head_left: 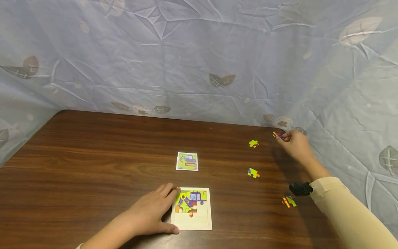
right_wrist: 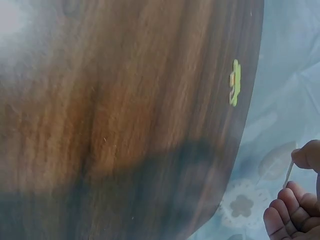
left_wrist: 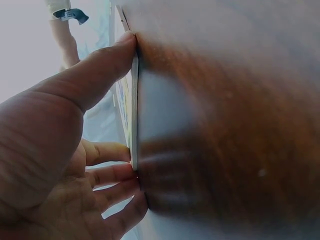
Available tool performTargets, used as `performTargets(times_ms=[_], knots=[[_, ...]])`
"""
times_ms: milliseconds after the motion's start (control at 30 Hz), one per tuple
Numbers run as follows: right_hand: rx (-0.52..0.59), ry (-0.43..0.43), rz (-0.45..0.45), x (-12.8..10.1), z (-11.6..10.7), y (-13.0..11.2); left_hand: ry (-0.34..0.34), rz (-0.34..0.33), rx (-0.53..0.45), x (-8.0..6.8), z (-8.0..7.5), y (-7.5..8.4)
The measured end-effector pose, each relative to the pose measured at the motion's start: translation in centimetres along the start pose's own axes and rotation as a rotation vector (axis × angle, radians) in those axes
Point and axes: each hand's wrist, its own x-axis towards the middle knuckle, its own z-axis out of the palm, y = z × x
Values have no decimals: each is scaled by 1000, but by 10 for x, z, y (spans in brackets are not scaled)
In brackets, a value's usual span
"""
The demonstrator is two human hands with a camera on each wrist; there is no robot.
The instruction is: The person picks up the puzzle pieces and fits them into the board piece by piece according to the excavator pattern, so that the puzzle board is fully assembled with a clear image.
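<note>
The right hand (head_left: 296, 143) pinches a small red-and-purple puzzle piece (head_left: 277, 135) between thumb and fingertips, just above the far right corner of the wooden table (head_left: 93, 166); a yellow-green piece (head_left: 253, 143) lies just to its left, and two more pieces (head_left: 253, 173) (head_left: 289, 201) lie nearer the person, below the hand. The left hand (head_left: 152, 212) lies flat with straight fingers, thumb and fingertips pressed against the left edge of the white puzzle board (head_left: 199, 221); a small picture card (head_left: 187, 161) sits beyond that hand, a little to its right.

Left hand (left_wrist: 60, 160) pressed against thin edge of puzzle board (left_wrist: 133, 115), thumb (left_wrist: 100, 70) along one side, fingers (left_wrist: 112, 175) at the corner; board lying flat on brown wooden table (left_wrist: 225, 125).
</note>
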Motion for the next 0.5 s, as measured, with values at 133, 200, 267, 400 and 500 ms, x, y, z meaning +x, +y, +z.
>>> performTargets(times_ms=[133,200,267,400,500], knots=[[-5,-25,-65,-8,5,-9,0,2,5,0,0,0],[-5,-27,-121,-13,9,-15,-4,0,4,0,0,0],[-7,-27,-182,-19,14,-23,-7,-2,-1,0,0,0],[-3,-55,-265,-31,22,-43,0,2,-1,0,0,-1],[8,-90,-305,-43,28,-59,4,5,-4,0,0,-1]])
